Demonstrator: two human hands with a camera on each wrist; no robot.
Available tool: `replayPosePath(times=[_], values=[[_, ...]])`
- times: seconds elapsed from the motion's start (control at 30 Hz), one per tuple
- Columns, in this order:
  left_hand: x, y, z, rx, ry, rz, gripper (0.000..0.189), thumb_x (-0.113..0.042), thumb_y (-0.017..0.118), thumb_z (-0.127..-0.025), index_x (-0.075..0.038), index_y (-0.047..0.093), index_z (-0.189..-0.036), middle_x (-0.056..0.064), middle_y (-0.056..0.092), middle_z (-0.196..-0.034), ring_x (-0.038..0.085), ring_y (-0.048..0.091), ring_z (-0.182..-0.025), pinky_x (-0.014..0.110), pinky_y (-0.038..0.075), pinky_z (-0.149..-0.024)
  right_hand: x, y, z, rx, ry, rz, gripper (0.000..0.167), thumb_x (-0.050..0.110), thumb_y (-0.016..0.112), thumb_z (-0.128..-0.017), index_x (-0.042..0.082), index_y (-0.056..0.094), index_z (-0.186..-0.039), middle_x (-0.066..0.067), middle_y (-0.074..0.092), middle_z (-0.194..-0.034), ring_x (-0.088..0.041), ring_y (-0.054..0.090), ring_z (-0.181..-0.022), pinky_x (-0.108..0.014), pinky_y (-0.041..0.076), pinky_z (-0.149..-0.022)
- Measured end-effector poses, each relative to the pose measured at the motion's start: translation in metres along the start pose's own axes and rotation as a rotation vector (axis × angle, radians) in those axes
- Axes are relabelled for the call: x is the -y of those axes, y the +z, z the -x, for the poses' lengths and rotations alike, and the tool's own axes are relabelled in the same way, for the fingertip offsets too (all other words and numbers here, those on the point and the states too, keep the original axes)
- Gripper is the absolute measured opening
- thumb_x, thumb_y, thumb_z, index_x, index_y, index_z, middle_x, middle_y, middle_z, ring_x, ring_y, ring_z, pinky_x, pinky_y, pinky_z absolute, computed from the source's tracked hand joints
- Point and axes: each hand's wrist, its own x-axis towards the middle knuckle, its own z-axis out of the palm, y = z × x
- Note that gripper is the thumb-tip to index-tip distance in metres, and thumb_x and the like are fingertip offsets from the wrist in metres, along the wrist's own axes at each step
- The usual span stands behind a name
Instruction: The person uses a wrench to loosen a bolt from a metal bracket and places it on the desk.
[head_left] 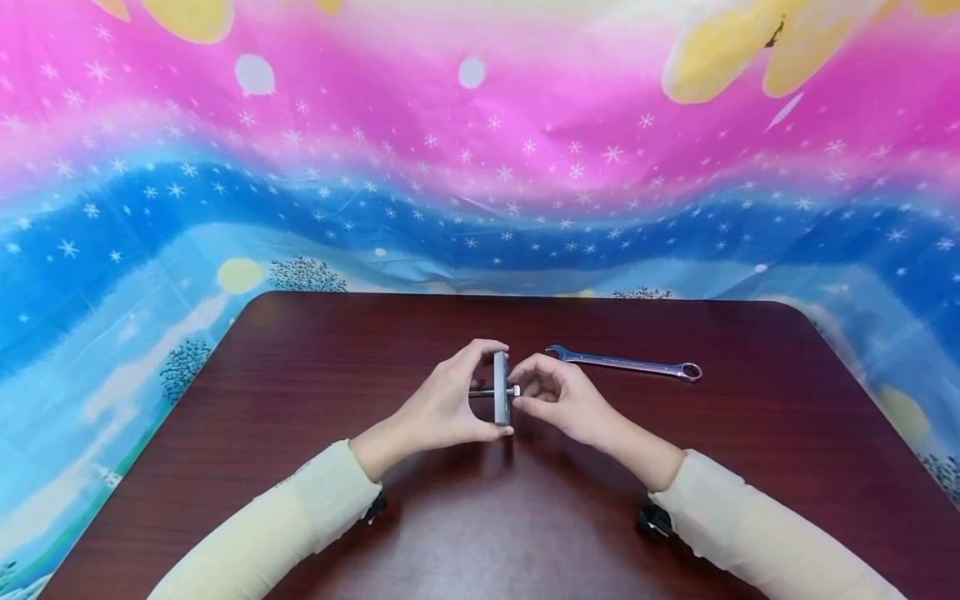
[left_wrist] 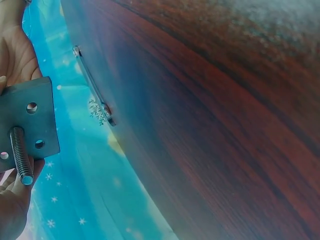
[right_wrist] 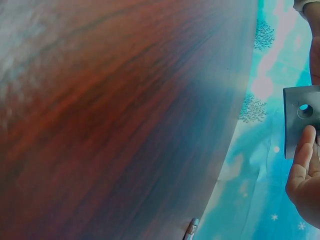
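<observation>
My left hand (head_left: 442, 404) holds a flat grey metal plate (head_left: 500, 408) upright by its opposite edges, thumb below and fingers above. Several holes pierce the plate (left_wrist: 42, 125). A threaded bolt (left_wrist: 20, 155) runs through it, the shank sticking out toward my left palm. On the other side, the bolt's head (head_left: 515, 390) sits close to the plate. Curled around that head are the thumb and fingers of my right hand (head_left: 570, 400); a fingertip lies against the plate face (right_wrist: 295, 125) beside it. Exact contact with the head is partly hidden.
A combination wrench (head_left: 630, 363) lies on the dark wooden table (head_left: 375, 333), behind and to the right of my hands. A colourful patterned cloth (head_left: 465, 167) hangs behind and beside the table.
</observation>
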Motion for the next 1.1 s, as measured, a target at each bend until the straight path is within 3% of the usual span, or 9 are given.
replayPosePath(times=[0.3,0.57,0.83,1.0,1.1], values=[[-0.0008,0.0005,-0.0003,-0.003,0.017,-0.024,0.090,-0.023,0.094,-0.063,-0.013,0.042,-0.136,0.003,0.060,-0.123,0.013,0.061,-0.106,0.032,0.055,-0.089,-0.0034,-0.0031,0.0014,0.031,0.008,-0.003,0.028,0.002,0.071,-0.088,-0.002,0.061,-0.114,-0.021,0.069,-0.096,-0.012,0.066,-0.083,-0.024,0.056,-0.073],[0.0008,0.0024,-0.0004,-0.005,0.035,-0.031,0.091,-0.023,0.094,-0.062,-0.013,0.042,-0.136,0.001,0.059,-0.123,0.013,0.060,-0.106,0.031,0.055,-0.088,-0.0033,-0.0029,0.0020,0.036,0.009,-0.020,0.020,0.006,0.063,-0.095,-0.003,0.061,-0.113,-0.027,0.067,-0.090,-0.032,0.066,-0.076,-0.036,0.058,-0.073],[0.0003,0.0027,0.0004,-0.008,0.039,-0.027,0.091,-0.024,0.094,-0.062,-0.013,0.042,-0.136,0.001,0.059,-0.124,0.011,0.060,-0.105,0.034,0.055,-0.089,-0.0013,-0.0005,0.0008,0.020,0.020,-0.054,0.017,0.007,0.056,-0.100,-0.006,0.061,-0.110,-0.023,0.069,-0.087,-0.025,0.067,-0.074,-0.032,0.058,-0.073],[0.0001,0.0035,0.0003,-0.011,0.047,-0.028,0.090,-0.023,0.094,-0.061,-0.013,0.043,-0.135,0.001,0.060,-0.125,0.012,0.061,-0.108,0.036,0.055,-0.089,-0.0009,0.0008,0.0005,0.007,0.001,-0.024,0.014,0.001,0.062,-0.094,-0.006,0.062,-0.107,-0.023,0.069,-0.087,-0.020,0.068,-0.073,-0.035,0.059,-0.071],[0.0006,0.0041,0.0007,-0.011,0.043,-0.025,0.090,-0.023,0.094,-0.062,-0.013,0.043,-0.135,0.002,0.059,-0.125,0.013,0.061,-0.108,0.037,0.056,-0.089,-0.0010,0.0012,0.0016,-0.001,0.001,-0.001,0.018,-0.001,0.067,-0.090,-0.004,0.063,-0.107,-0.021,0.067,-0.094,-0.019,0.068,-0.076,-0.031,0.059,-0.071]])
